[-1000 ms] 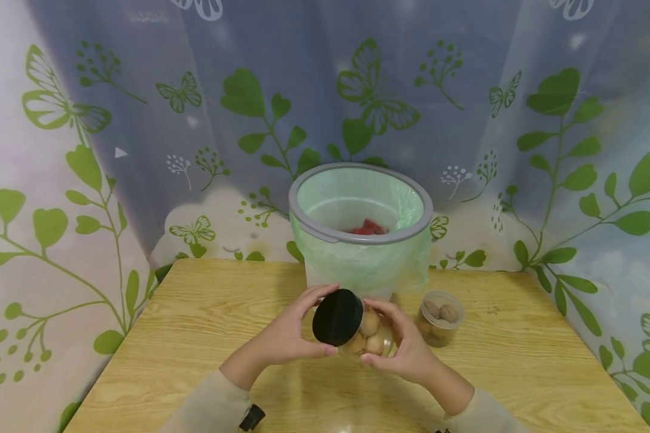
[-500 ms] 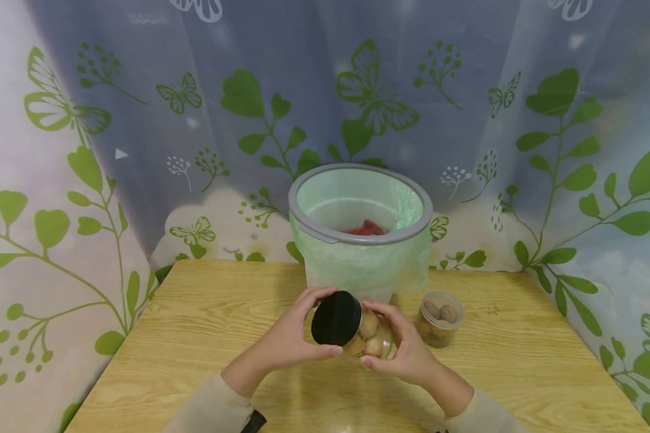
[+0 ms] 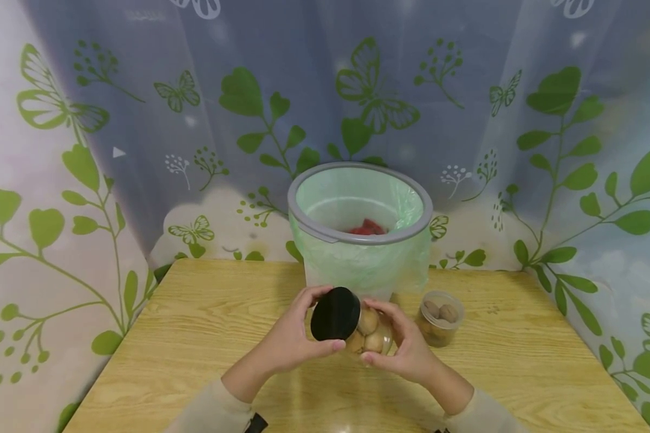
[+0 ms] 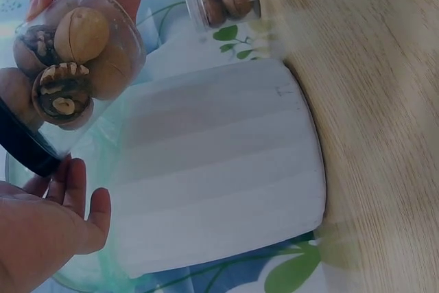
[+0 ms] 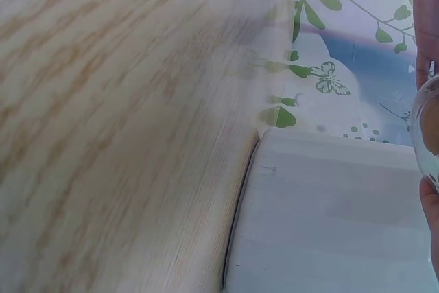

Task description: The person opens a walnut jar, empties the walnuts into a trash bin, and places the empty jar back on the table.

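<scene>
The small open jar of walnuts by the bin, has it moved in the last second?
No. The small open jar sits on the table at the same spot right of the bin; both hands hold the lidded jar instead.

A grey-rimmed bin (image 3: 360, 240) lined with a green bag stood at the table's (image 3: 195, 337) far edge, something red inside. A small open container of walnuts (image 3: 440, 319) sat just right of it, before a leaf-printed curtain (image 3: 141, 120).

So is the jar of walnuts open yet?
Not yet. The left hand grips the black lid, which sits on the jar that the right hand holds. A second tub stands open nearby. The walnuts are all inside.
</scene>
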Available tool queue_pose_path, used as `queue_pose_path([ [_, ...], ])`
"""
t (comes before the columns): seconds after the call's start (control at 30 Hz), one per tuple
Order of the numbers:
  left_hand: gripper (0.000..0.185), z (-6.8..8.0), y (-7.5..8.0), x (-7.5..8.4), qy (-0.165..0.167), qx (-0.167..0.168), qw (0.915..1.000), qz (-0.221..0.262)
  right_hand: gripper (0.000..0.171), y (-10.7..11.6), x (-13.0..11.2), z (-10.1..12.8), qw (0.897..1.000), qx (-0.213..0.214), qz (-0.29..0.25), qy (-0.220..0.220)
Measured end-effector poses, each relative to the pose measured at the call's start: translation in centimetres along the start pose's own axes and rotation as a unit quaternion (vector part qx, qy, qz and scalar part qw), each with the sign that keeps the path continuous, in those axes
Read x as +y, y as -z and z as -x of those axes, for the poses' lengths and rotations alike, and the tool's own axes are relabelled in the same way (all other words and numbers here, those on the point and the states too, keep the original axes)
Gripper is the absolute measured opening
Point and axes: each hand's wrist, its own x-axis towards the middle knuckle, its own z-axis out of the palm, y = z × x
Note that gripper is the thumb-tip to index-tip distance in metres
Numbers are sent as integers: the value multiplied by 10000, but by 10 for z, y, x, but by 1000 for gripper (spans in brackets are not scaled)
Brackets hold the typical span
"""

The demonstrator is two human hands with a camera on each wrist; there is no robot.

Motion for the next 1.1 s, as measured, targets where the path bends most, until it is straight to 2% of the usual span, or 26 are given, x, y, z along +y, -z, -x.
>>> queue_pose_path([
  [0.2, 86, -1, 0, -1, -61, -6, 10000, 19, 80, 1, 1, -1, 9998, 2, -47, 202],
  [0.4, 100, -1, 3, 1, -96, -213, 9997, -87, 78, 1, 0, -2, 9994, 148, -83, 312],
  [0.5, 102, -1, 6, 1, -90, -370, 9991, -188, 78, 1, -2, -2, 9995, 152, -115, 264],
  [0.73, 94, -2, 13, 1, -218, -606, 9972, -377, 81, 1, -4, 0, 9999, 113, -61, -56],
  [0.9, 94, -1, 13, -1, -291, -544, 9970, -475, 82, 1, -3, 1, 10000, 24, -20, -21],
  [1.1, 93, 0, 10, 1, -285, -276, 9968, -697, 82, 0, -2, 0, 9999, -33, -22, 105],
])
